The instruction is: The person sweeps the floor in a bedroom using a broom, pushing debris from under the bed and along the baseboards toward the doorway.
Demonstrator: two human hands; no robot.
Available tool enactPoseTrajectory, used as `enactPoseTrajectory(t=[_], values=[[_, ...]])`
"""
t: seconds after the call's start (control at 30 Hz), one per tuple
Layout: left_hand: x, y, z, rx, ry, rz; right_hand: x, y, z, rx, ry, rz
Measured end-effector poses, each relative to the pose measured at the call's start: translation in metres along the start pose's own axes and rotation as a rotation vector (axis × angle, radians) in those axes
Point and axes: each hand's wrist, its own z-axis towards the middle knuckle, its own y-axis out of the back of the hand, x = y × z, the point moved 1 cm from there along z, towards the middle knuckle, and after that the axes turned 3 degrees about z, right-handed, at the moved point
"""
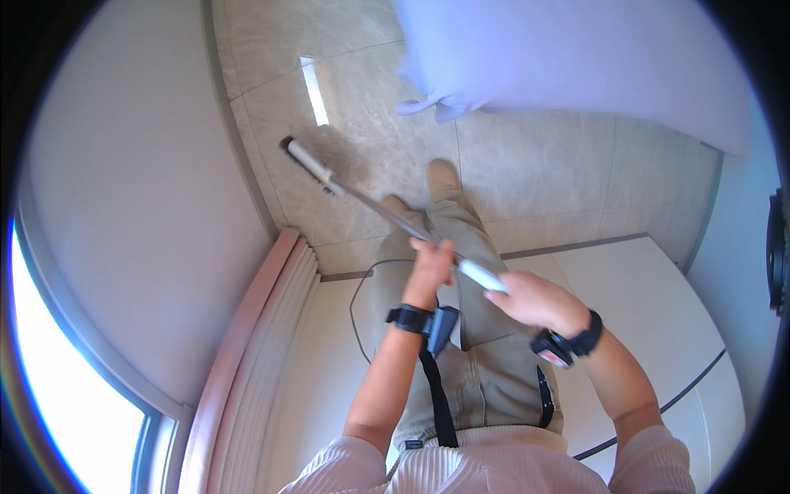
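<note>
A long-handled floor brush (389,214) slants across in front of my legs. Its narrow white head (309,164) with dark bristles points to the far left, held up over the tiled floor or close to it; I cannot tell whether it touches. My left hand (431,265) is wrapped round the thin grey pole at about the middle. Lower down, my right hand (536,300) is closed on the end of the pale grip (483,276). Both wrists wear black straps with small devices.
Grey floor tiles (543,165) lie ahead, with a pale lilac cloth (576,58) hanging at the far right. A grey-white wall (132,148) and a bright window (66,362) stand left. Pink and white curtains (247,354) hang beside them. A thin dark cable (354,305) loops near my left leg.
</note>
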Motion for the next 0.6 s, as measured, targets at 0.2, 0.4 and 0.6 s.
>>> enactPoseTrajectory(t=[0.2, 0.4, 0.6], values=[[0.068, 0.096, 0.045, -0.004, 0.188, -0.473, 0.093, -0.021, 0.100, 0.221, 0.109, -0.269], [0.164, 0.133, 0.095, -0.186, -0.371, 0.530, 0.138, -0.086, 0.152, 0.263, 0.098, -0.318], [0.111, 0.085, 0.136, -0.262, 0.189, -0.471, 0.120, -0.031, 0.158, 0.173, 0.212, -0.367]])
